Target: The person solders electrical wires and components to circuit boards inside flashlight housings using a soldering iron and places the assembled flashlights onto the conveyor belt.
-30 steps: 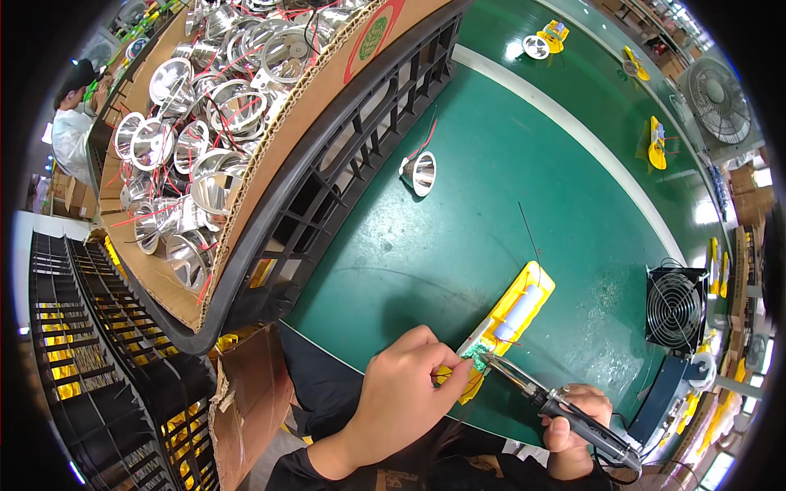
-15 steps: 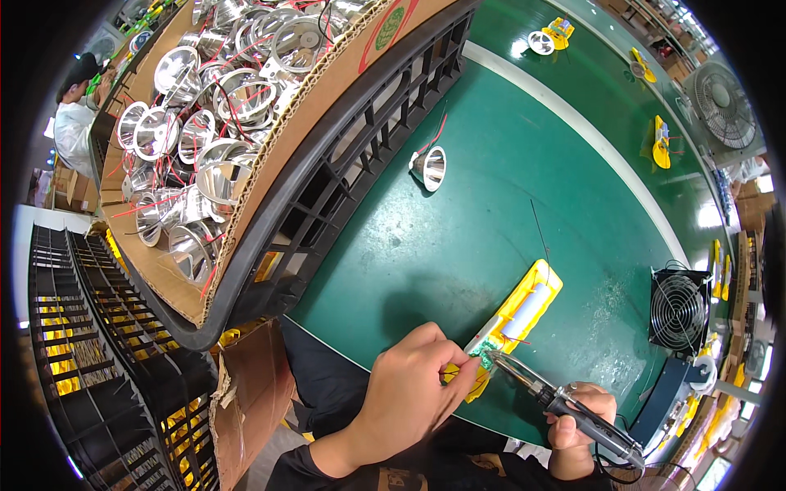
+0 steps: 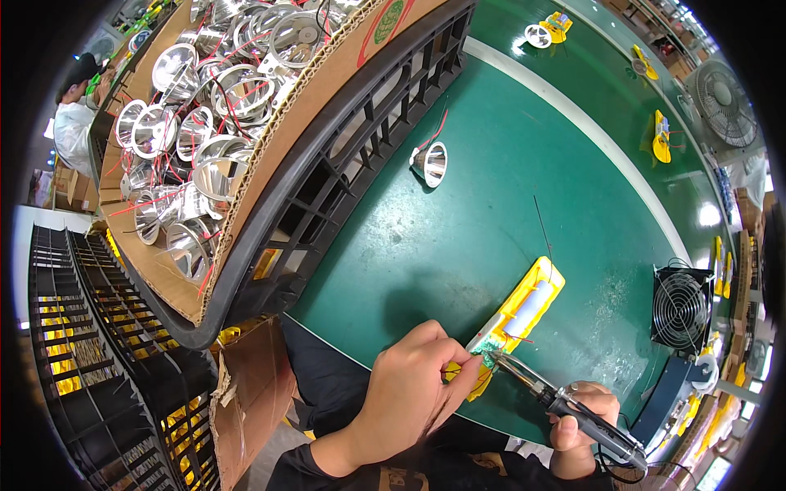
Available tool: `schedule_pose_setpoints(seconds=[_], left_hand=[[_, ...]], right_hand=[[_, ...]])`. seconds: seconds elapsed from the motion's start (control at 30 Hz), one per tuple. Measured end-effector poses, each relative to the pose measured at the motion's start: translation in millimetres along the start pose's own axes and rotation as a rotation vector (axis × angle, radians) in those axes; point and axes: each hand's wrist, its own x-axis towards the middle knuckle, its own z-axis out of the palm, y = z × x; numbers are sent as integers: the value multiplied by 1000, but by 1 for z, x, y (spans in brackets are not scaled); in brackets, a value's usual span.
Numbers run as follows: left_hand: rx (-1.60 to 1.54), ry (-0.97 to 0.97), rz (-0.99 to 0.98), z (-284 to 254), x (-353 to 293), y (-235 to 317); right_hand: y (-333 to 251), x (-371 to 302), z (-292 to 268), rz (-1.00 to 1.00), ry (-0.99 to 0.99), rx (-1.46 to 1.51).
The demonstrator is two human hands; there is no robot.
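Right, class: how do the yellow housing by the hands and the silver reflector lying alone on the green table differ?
The yellow housing is long and narrow; the silver reflector is a shiny, round-mouthed cup. The left hand is at the housing; the reflector lies untouched. Both show thin red wires.

Green table (image 3: 393, 237) is spanning the middle. White strip (image 3: 583, 119) is curving along its far edge; green band (image 3: 606, 86) is lying beyond, catching glare. 2 fans are standing: small black fan (image 3: 681, 307) at right edge, larger fan (image 3: 725, 105) beyond the band. Grey floor (image 3: 268, 460) is showing below near edge. Bright panes (image 3: 716, 470) are glowing past near right corner.
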Motion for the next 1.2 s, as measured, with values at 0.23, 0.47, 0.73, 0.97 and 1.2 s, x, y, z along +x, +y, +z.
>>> schedule_pose_setpoints(seconds=[0.23, 0.47, 0.73, 0.97, 1.2], left_hand=[[-5, 1, 29, 1, 0, -2], [-13, 16, 29, -1, -1, 2], [-46, 89, 66, 2, -5, -2], [17, 54, 70, 5, -5, 0], [-54, 82, 32, -1, -6, 6]], right_hand=[[-1, 0, 4, 7, 47, -6], [-2, -2, 1, 17, 47, -22], [-4, 5, 0, -40, 10, -42], [1, 5, 1, -44, -46, -12], [0, 6, -1, -23, -72, 10]])
